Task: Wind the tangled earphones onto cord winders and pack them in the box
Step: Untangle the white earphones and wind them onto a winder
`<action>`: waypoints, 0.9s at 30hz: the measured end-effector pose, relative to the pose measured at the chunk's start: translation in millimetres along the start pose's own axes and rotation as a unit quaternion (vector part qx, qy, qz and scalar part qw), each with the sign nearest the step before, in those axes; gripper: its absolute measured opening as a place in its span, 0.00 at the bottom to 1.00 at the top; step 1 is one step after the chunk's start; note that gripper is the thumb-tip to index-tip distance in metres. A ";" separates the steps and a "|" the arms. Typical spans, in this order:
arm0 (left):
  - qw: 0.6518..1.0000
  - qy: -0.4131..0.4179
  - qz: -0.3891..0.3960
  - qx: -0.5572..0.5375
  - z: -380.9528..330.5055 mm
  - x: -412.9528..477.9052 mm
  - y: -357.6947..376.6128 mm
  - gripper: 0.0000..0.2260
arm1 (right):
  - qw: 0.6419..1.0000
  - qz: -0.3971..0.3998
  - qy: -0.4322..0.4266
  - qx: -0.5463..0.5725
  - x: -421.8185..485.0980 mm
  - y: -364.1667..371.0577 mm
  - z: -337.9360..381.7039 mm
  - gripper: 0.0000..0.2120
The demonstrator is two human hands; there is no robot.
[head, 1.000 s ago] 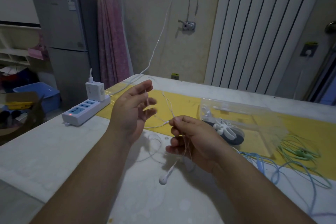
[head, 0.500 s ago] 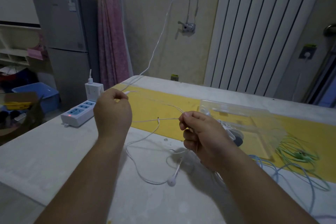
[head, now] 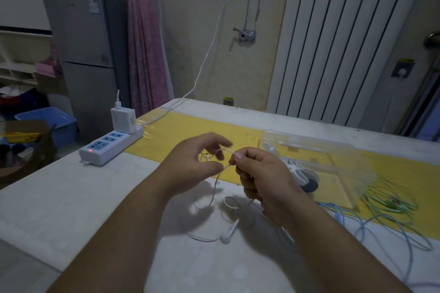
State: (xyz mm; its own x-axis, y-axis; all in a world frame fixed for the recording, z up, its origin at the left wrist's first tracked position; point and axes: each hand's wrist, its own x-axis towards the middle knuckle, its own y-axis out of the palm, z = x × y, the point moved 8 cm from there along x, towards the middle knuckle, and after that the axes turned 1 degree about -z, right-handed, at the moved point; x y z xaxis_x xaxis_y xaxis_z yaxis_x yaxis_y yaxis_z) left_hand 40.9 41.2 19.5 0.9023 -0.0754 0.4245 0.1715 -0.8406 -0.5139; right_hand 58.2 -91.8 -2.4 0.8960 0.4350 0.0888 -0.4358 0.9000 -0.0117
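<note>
So, right hand (head: pixel 264 178): thumb and forefinger pinch the cord of the white earphones (head: pixel 227 235); lower fingers curl round more of it.
Left hand (head: pixel 195 162): blurred; fingers curled, seemingly pinching the same cord just beside the right hand.
White earphones: looped between the hands, the rest trailing onto the table (head: pixel 71 197), one bud lying there.
Box (head: pixel 338 157): clear, on the yellow mat (head: pixel 190 131); white cord winders (head: pixel 296 170) at its left end.
Further right: blue earphones (head: pixel 340 215) and green earphones (head: pixel 390 203) lie loose.

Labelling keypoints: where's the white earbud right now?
Head view, lower centre: the earbud, at the end of its white cord, is below the right hand, on or just above the table, left of the blue cord.
</note>
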 end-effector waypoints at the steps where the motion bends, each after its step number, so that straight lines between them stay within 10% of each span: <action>1: 1.000 0.000 0.009 0.009 -0.1 0.6 2.5 0.15 | 1.000 0.001 -0.001 -0.002 -0.2 0.3 0.5 0.12; 12: 0.968 -0.007 -0.124 0.219 3.2 2.7 -20.1 0.05 | 0.999 -0.018 0.010 0.034 -3.0 -4.5 2.1 0.12; 18: 0.911 -0.124 -0.294 0.261 19.6 -8.8 -60.4 0.09 | 0.997 -0.015 0.025 0.070 -1.5 -8.3 2.6 0.11; 27: 0.859 -0.262 -0.317 0.306 46.4 -22.0 -86.0 0.09 | 0.996 -0.018 0.022 0.087 -4.3 -12.7 6.1 0.11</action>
State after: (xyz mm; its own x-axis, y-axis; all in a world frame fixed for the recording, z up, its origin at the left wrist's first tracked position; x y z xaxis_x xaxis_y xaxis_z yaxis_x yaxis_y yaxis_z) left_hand 24.6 140.0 19.7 0.5776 0.6795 0.4524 0.7248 -0.1719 -0.6672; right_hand 59.3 -105.3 3.5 0.9128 0.4061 0.0426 -0.4074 0.8986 0.1632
